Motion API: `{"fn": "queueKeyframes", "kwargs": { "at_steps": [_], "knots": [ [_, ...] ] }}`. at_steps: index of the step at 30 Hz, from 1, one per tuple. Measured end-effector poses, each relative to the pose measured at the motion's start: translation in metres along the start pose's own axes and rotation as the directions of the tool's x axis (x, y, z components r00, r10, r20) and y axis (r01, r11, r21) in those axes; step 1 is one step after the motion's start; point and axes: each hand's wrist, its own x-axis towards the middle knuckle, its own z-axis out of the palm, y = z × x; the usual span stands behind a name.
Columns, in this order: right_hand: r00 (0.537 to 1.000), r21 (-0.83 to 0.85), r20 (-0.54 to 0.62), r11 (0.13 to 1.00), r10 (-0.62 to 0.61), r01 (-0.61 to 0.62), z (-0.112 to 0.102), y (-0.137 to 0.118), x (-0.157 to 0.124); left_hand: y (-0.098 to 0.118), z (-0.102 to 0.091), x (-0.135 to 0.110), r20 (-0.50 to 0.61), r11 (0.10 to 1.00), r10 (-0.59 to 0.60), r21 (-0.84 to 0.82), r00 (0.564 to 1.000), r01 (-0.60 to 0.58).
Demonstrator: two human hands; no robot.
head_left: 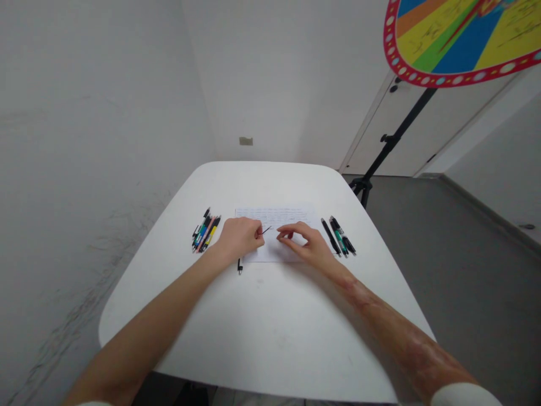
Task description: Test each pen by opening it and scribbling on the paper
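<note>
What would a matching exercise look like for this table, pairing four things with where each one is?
Things:
1. Left hand
2. Cluster of coloured pens
3. Short black pen part
4. Prize wheel

Places:
A. High up, beyond the far right corner of the table
B. Over the left side of the paper
C. On the table, left of the paper
D. On the table, by the paper's near left corner

Pairs: 1-B, 2-C, 3-D, 4-A

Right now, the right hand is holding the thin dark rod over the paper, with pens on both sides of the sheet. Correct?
No: the left hand holds the thin dark rod, as the head view shows. The rest stands: pens lie on both sides of the paper.
</note>
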Motion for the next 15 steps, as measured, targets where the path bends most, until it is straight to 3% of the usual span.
{"fn": "queueKeyframes", "kwargs": {
  "at_steps": [3, 8, 11, 15],
  "knots": [
    [0.973, 0.202, -0.192, 0.975, 0.128, -0.089, 0.006, 0.002, -0.008, -0.005, 0.010, -0.017, -0.147, 0.996, 0.059, -0.062, 0.987, -0.069],
    [0.926, 0.340, -0.284, 0.929, 0.250, -0.147, 0.024, 0.013, -0.022, -0.011, 0.044, -0.033, -0.379, 0.969, 0.200, -0.062, 0.904, -0.240],
    [0.910, 0.345, -0.290, 0.920, 0.295, -0.189, 0.031, 0.016, -0.029, -0.015, 0.055, -0.037, -0.418, 0.933, 0.325, -0.005, 0.848, -0.360],
    [0.909, 0.331, -0.290, 0.922, 0.300, -0.198, 0.032, 0.016, -0.032, -0.017, 0.057, -0.042, -0.426, 0.919, 0.366, 0.023, 0.827, -0.394]
  ]
}}
